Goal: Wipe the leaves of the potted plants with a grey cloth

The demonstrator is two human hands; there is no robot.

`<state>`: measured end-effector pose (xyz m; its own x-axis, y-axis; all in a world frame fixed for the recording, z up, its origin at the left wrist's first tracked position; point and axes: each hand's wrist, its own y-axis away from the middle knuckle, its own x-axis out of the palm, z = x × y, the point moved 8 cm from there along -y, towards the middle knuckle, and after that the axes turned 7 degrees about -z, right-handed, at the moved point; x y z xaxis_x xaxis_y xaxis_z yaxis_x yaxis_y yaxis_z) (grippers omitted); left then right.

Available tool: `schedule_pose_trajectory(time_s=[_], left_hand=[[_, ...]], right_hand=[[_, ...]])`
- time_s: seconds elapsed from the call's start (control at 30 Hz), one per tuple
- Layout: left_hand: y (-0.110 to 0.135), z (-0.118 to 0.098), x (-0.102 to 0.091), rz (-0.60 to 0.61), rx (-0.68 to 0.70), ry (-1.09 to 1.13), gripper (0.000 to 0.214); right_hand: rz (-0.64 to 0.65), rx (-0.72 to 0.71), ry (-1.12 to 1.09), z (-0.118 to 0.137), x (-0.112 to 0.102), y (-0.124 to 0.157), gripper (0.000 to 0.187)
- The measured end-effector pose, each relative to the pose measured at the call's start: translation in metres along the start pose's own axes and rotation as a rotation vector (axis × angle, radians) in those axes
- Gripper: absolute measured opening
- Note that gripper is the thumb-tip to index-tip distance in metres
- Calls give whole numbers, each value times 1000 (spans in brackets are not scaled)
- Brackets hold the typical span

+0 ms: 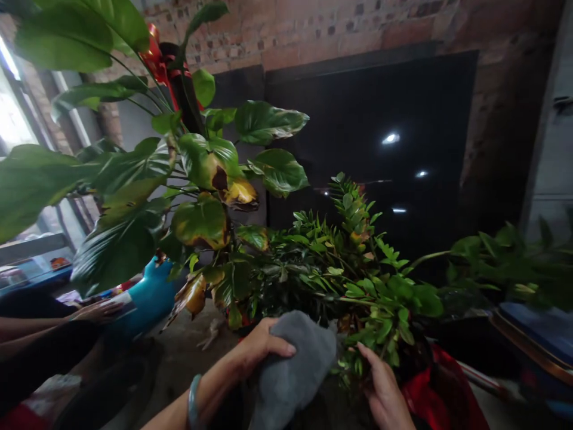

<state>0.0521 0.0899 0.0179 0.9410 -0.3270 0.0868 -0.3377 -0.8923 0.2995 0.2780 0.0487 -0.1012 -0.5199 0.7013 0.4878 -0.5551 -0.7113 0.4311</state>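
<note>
My left hand (264, 346), with a pale bangle (194, 400) on its wrist, grips a grey cloth (298, 364). The cloth drapes over the fingers and hangs down, with the thumb pressed on top. To the right, my right hand (382, 382) is held up with its fingers stretched out, beside the lower leaves of a bushy green plant (389, 298). No object shows in it; whether its fingertips touch the leaves I cannot tell. Taller to the left stands a large-leaved plant (201, 155), some of its leaves yellow and browned.
At the left, another person's hand (101, 310) rests by a turquoise container (152, 292). Red wrapping (447, 394) lies low at the right, near a blue-topped stack (537, 328). Dark glossy panels (367, 119) stand against a brick wall (313, 30) behind the plants.
</note>
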Motion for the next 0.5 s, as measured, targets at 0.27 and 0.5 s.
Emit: schedule_pose_trajectory(time_s=[0.27,0.5], left_hand=[[-47,-103,15,-210,244,461,25],[-26,6,10,-130,-146,29,23]], right_hand=[[-32,42,129,5,15,21,47],[-25,-24,118,4,1,12,44]])
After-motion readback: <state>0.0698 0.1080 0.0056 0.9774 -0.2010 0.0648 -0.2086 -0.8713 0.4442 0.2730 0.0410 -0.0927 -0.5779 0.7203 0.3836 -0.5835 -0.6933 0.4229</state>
